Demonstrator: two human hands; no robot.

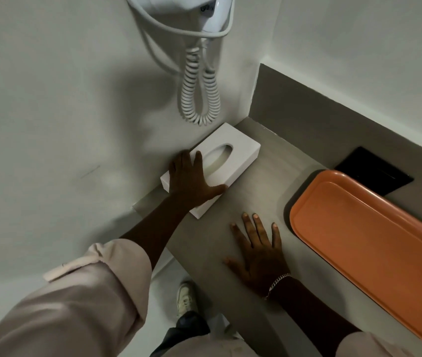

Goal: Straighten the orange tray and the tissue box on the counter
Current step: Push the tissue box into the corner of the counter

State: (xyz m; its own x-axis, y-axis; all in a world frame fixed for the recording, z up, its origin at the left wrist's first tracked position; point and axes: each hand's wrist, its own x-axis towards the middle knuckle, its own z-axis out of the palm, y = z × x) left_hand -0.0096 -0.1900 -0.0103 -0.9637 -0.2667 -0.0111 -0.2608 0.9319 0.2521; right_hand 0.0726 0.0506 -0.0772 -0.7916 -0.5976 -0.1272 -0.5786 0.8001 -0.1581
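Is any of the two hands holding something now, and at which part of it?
The left hand lies flat on the near end of the tissue box, thumb at its side edge. The right hand rests open on the counter, holding nothing.

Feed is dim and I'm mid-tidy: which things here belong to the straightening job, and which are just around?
Part of the job:
tissue box, left hand resting on it
orange tray, untouched
counter, right hand flat on it

Just around:
hair dryer on the wall, with coiled cord
black panel behind the tray
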